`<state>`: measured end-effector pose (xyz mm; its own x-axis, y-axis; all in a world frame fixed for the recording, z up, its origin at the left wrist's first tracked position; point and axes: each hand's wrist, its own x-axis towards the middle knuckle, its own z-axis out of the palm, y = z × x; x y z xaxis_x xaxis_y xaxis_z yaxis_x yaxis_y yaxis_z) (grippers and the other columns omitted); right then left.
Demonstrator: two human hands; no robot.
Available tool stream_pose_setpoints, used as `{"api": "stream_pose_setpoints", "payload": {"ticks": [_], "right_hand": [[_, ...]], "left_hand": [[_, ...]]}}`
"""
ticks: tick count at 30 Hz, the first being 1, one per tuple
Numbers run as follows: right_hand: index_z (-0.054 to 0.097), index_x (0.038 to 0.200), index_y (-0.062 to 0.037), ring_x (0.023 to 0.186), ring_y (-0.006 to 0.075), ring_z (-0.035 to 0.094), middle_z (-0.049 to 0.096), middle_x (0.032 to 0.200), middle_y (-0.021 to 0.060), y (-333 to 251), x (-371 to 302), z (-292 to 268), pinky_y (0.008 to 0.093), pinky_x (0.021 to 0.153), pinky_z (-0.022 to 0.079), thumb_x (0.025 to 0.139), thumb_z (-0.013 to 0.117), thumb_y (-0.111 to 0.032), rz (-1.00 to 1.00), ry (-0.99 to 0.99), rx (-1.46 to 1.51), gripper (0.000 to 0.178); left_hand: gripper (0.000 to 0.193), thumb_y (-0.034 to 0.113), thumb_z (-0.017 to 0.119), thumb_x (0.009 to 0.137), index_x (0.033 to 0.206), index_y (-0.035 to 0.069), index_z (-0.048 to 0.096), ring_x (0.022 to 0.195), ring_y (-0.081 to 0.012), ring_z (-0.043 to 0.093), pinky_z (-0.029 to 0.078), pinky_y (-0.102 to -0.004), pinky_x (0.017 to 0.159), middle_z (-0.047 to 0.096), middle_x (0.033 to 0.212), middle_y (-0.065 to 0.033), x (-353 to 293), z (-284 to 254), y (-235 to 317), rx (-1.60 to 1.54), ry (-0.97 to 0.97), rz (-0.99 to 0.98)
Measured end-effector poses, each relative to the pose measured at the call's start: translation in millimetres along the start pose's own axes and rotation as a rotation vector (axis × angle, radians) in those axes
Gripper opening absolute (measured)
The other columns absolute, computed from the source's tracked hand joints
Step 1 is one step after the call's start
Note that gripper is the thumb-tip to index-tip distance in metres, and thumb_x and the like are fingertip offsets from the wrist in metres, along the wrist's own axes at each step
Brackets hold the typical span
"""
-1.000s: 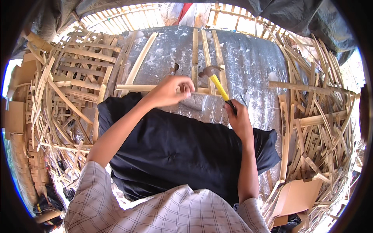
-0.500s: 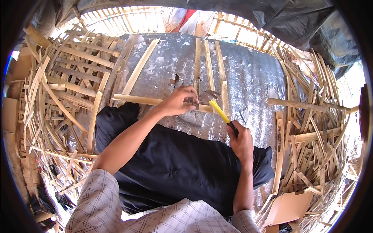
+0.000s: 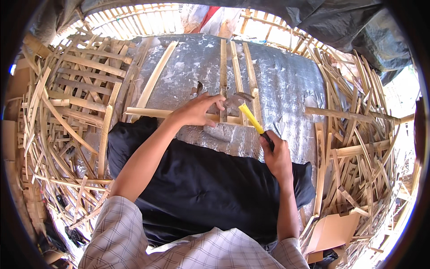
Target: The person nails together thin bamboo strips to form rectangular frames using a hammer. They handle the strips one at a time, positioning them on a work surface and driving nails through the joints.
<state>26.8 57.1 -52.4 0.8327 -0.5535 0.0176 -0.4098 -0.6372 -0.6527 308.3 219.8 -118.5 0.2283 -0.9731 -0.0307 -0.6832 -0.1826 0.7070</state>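
Note:
My right hand (image 3: pixel 277 154) is closed round the black grip of a hammer (image 3: pixel 252 119) with a yellow shaft. The hammer's claw head is over the bamboo strips, just right of my left hand (image 3: pixel 197 110). That hand is open, thumb and fingers spread apart beside the place where an upright bamboo strip (image 3: pixel 223 67) crosses a flat-lying bamboo strip (image 3: pixel 152 112). A grey stone block (image 3: pixel 219 132) sits under the crossing. Two more upright strips, one of them a pale bamboo strip (image 3: pixel 236 67), stand to the right. Whether a nail is at the crossing is too small to tell.
Black cloth (image 3: pixel 201 188) covers my lap. A silvery sheet (image 3: pixel 291 85) lies beneath the strips. A bamboo lattice (image 3: pixel 89 76) is at left, a heap of bamboo strips (image 3: pixel 358 166) at right. A cardboard piece (image 3: pixel 331 233) lies lower right; dark plastic sheeting (image 3: pixel 331 22) hangs above.
My left thumb and fingers have spread wider at the crossing. The hammer head has shifted slightly up and left in view, along with the whole scene.

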Motion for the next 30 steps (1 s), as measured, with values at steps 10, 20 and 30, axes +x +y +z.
{"api": "stream_pose_setpoints", "payload": {"ticks": [10,20,30], "right_hand": [[0.066,0.107,-0.0071,0.077,0.0509,0.062,0.064,0.074,0.0249,-20,12,-23,0.0576,0.065,0.047,0.101,0.069,-0.020,-0.075,-0.083,-0.121,0.015],[0.063,0.106,-0.0052,0.075,0.0518,0.060,0.062,0.072,0.0255,-28,13,-22,0.0578,0.063,0.045,0.102,0.068,-0.021,-0.096,-0.095,-0.141,0.017],[0.061,0.105,-0.0032,0.075,0.0522,0.059,0.062,0.075,0.0260,-26,12,-27,0.0553,0.063,0.044,0.103,0.067,-0.019,-0.105,-0.052,-0.088,0.016]], "left_hand": [[0.083,0.011,0.092,0.072,0.148,0.012,0.058,0.123,-0.0276,0.058,0.048,-0.0391,0.110,0.066,0.133,-0.0036,-3,1,-12,0.000,-0.013,0.010],[0.066,0.011,0.088,0.076,0.139,0.021,0.070,0.134,-0.0292,0.055,0.041,-0.0400,0.121,0.056,0.151,-0.0067,2,-6,-4,0.011,-0.149,-0.021],[0.050,0.013,0.088,0.076,0.124,0.023,0.080,0.135,-0.0273,0.050,0.041,-0.0404,0.121,0.057,0.151,0.0019,-4,-4,-2,0.031,-0.057,-0.029]]}}
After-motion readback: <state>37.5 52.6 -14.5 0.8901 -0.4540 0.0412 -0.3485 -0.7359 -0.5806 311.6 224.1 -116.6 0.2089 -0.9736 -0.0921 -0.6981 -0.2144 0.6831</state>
